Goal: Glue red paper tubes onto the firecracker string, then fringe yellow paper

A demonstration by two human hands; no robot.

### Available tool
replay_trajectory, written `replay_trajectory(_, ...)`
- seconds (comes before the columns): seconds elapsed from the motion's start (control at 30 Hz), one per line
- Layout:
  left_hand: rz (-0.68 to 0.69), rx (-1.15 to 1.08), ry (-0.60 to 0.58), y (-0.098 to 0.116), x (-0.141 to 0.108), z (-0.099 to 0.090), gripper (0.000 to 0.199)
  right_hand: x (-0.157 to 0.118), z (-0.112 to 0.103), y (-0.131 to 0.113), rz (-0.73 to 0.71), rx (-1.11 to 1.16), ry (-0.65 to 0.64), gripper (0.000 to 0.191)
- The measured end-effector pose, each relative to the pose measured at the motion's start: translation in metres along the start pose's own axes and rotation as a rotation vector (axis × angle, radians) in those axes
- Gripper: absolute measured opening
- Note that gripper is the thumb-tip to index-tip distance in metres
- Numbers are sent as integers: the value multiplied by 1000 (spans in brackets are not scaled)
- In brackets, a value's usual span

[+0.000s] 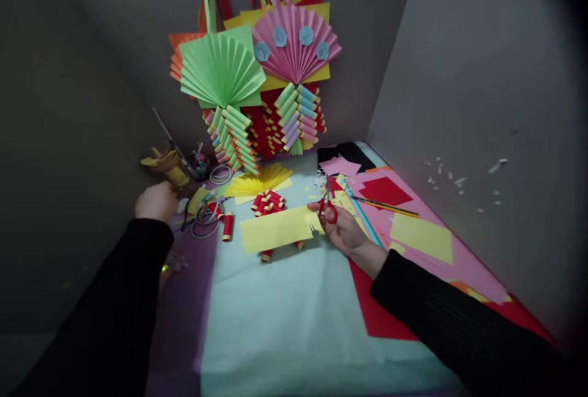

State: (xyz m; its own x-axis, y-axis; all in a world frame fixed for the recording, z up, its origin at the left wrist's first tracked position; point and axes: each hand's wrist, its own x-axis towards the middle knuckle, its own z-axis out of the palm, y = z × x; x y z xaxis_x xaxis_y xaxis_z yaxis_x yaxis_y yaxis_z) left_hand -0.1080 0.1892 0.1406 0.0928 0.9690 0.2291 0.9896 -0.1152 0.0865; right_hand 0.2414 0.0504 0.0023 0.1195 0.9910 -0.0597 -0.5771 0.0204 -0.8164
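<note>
While the right hand (344, 231) is curled about the red handles of the scissors (328, 211), blades pointing toward the far wall, the yellow strip (273, 230) reaches leftward from its fingers, slanting over part of the red rolls; whether those fingers also pinch the strip's ragged right end, I cannot tell. The left hand (156, 203) is bent over the left side of the surface (275, 329), beside the brown bag (169, 167); its fingertips are hidden, so its grip cannot be told. Room to move is widest in front of the strip, where pale cloth runs to the near edge; a purple band borders it on the left. On the right, the pink sheet (473, 262) and the red sheet (383, 314) narrow the cloth, and the pink sheet reaches out toward the grey wall (482, 97). Behind the strip, room is tight. Counted: one pair of scissors, one strip, one yellow fan (261, 181) lying flat, one red roll (228, 226) standing alone to the left, a heap of rolls (269, 201) too crowded to count, and two roll ends showing below the strip. Above hang two foremost fans, one green (223, 69), one pink (296, 48) bearing four blue discs.
</note>
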Motion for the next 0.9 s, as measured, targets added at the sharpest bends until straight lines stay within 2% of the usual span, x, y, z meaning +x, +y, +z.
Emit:
replay_trajectory(0.03,14,-57,27,19,-14,-12,36,0,1,0,-5,12,10,33)
replay_trajectory(0.07,85,-211,-45,41,-32,-21,39,0,1,0,-17,24,19,32)
replay_trajectory(0.1,196,-430,-250,65,-51,-26,41,1,1,0,-36,34,28,30)
replay_trajectory(0.17,405,-753,-841,109,-91,-19,40,1,1,-3,-67,57,41,29)
replay_trajectory(0.2,450,-822,-1014,127,-108,-9,37,2,0,-5,-67,74,45,29)
replay_trajectory(0.23,456,-871,-1084,142,-122,5,34,2,-1,-8,-65,96,52,27)
replay_trajectory(0.3,293,-999,-1032,160,-136,38,33,3,-2,-14,-83,156,85,21)
replay_trajectory(0.37,156,-1167,-831,168,-136,65,38,2,-2,-19,-110,193,98,20)
replay_trajectory(0.43,117,-1300,-692,170,-131,80,39,0,0,-21,-90,156,41,24)
replay_trajectory(0.57,34,-1368,-567,170,-126,85,35,-7,8,-16,-45,-19,-119,39)
replay_trajectory(0.7,-115,-1407,-511,168,-128,89,35,-8,8,-10,-71,-112,-138,47)
replay_trajectory(0.83,-261,-1598,-394,162,-125,101,36,-11,7,-11,-153,-286,-103,43)
replay_trajectory(0.9,-293,-1681,-327,159,-123,106,40,-16,10,-13,-113,-432,-213,39)
